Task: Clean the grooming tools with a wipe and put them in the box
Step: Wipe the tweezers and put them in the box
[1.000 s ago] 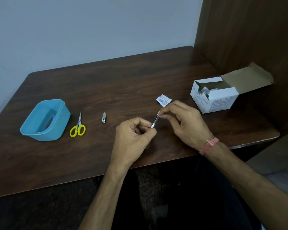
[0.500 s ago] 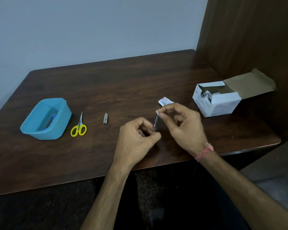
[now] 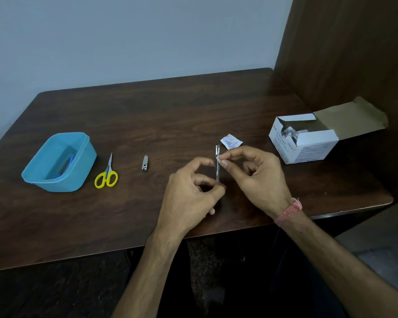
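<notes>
- Silver tweezers [image 3: 217,166] stand almost straight up in the middle of the frame, above the brown table [image 3: 170,106].
- Left hand [image 3: 189,191] pinches the bottom end of the tweezers with curled fingers.
- Right hand [image 3: 257,173] pinches a small white wipe [image 3: 218,158] against the tweezers near the top.
- Blue box [image 3: 60,161] sits at the left of the frame, with something blue inside.
- Yellow scissors [image 3: 106,174] lie just right of the box.
- Small nail clipper [image 3: 144,162] lies between the scissors and the hands.
- Torn wipe wrapper [image 3: 231,141] lies just behind the right hand.
- White cardboard box [image 3: 303,141] stands open at the right.
</notes>
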Available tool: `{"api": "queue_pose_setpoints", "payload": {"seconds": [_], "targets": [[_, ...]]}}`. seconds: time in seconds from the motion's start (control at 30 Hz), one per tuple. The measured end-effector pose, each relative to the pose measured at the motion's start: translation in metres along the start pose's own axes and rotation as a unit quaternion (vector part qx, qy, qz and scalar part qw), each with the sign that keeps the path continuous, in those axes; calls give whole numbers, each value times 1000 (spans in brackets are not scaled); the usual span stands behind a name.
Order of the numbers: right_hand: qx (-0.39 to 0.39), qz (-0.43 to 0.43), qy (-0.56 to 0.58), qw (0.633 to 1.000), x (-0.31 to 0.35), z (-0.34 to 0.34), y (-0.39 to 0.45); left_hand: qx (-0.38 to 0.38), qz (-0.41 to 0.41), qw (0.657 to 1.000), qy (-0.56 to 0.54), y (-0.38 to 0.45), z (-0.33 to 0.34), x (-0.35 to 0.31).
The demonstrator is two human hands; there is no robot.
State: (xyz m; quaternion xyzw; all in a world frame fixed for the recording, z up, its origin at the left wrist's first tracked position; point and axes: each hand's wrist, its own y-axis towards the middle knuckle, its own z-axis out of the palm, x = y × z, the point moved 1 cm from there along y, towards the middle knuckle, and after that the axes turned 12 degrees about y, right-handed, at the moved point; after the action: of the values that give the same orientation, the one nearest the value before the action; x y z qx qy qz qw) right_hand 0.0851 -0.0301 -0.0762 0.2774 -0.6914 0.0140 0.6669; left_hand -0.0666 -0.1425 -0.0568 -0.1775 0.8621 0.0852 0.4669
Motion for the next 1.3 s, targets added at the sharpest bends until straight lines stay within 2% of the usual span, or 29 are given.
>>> {"api": "queue_pose_setpoints", "payload": {"seconds": [0.23,0.47,0.6,0.73,0.93,1.1,1.23,1.3], "targets": [[5,-16,-24,1000,0,1,0,-7,5,1000,7,2,0,0],[77,-90,-137,983,3,6,-5,-9,-6,1000,-29,4,-1,3],[43,-95,-124,987,2,6,-4,-3,-4,999,-41,3,-2,1],[-5,-99,-97,990,1,2,-2,-41,-22,998,-34,3,-2,4],[-15,-99,-115,988,-4,5,-2,-30,-16,999,-14,5,-3,5],[20,-134,-144,980,0,6,-8,-30,-12,999,-15,4,-3,6],[-42,-121,-157,979,-1,4,-3,-32,-4,999,-4,6,0,9],[-25,-124,-159,979,1,5,-5,-33,-5,999,-4,7,0,10]]}}
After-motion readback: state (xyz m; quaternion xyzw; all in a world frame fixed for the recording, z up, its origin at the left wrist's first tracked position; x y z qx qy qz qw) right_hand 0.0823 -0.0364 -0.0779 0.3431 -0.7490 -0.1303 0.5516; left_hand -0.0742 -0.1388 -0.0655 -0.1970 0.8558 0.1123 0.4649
